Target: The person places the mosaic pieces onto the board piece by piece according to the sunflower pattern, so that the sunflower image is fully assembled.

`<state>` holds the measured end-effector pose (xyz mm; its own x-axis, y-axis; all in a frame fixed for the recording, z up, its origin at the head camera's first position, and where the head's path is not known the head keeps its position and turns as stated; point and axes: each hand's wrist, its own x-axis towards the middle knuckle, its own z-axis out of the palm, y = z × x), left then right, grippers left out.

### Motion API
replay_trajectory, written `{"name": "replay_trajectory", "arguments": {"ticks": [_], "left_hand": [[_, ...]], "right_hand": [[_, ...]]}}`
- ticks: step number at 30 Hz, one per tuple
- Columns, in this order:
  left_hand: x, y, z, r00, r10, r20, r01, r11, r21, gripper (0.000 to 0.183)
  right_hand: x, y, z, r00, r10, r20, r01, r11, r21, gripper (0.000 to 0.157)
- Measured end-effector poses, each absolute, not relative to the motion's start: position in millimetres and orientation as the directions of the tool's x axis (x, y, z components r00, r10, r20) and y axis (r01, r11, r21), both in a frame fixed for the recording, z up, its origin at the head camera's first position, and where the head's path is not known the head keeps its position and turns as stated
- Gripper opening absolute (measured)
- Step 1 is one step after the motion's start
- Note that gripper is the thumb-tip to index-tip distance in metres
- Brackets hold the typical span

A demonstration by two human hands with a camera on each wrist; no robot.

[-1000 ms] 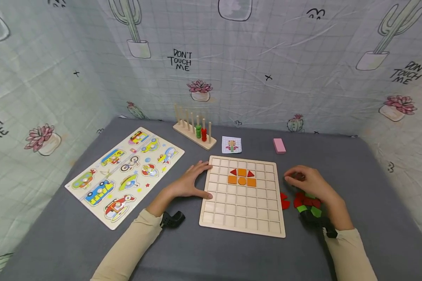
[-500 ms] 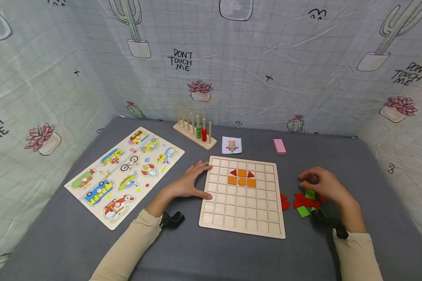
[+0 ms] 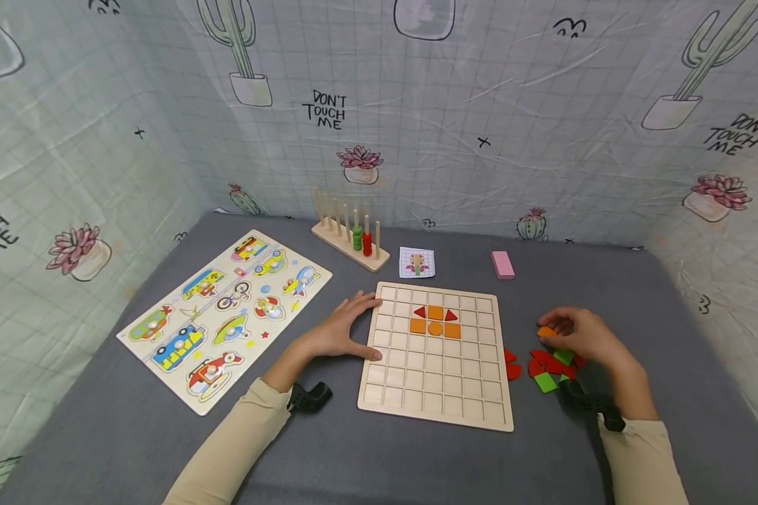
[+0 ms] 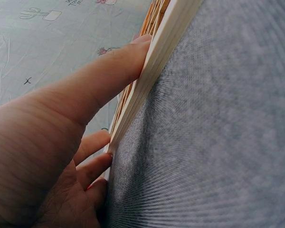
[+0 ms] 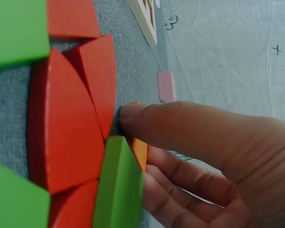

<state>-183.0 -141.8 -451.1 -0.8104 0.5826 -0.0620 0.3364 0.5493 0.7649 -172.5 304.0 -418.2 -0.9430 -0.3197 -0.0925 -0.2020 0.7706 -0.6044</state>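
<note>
The wooden grid board [image 3: 436, 386] lies flat in the head view, with orange squares, an orange circle [image 3: 435, 328] and two red triangles [image 3: 450, 315] in its upper cells. My left hand [image 3: 337, 330] is spread at the board's left side; its thumb rests on the rim, and other fingertips touch the edge in the left wrist view. To the right of the board, my right hand [image 3: 584, 337] pinches an orange block [image 3: 547, 332] between thumb and fingers. Close under that hand are red blocks [image 5: 73, 123] and green blocks [image 5: 118, 185].
A picture puzzle board [image 3: 224, 322] lies at the left. Behind the grid board are a peg stand [image 3: 347, 245] with green and red beads, a small pattern card [image 3: 417, 262] and a pink block [image 3: 502, 265]. More red pieces [image 3: 512, 365] touch or nearly touch the board's right edge.
My right hand has drawn back from near the board, moving right and slightly closer to me. An orange block now shows in its fingers. The left hand has stayed in place.
</note>
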Motion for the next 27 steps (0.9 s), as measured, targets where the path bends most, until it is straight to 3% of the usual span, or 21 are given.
{"name": "replay_trajectory", "arguments": {"ticks": [20,27], "left_hand": [[-182,-143,-452,-0.808,0.587,-0.051,0.347,0.543,0.765,0.094],[-183,-143,-454,-0.805,0.591,-0.050,0.348,0.539,0.767,0.094]], "right_hand": [[-172,280,-420,-0.911,-0.407,0.060,-0.362,0.724,-0.587,0.016],[-169,263,-411,-0.893,-0.445,0.060,-0.381,0.681,-0.626,0.017]]}}
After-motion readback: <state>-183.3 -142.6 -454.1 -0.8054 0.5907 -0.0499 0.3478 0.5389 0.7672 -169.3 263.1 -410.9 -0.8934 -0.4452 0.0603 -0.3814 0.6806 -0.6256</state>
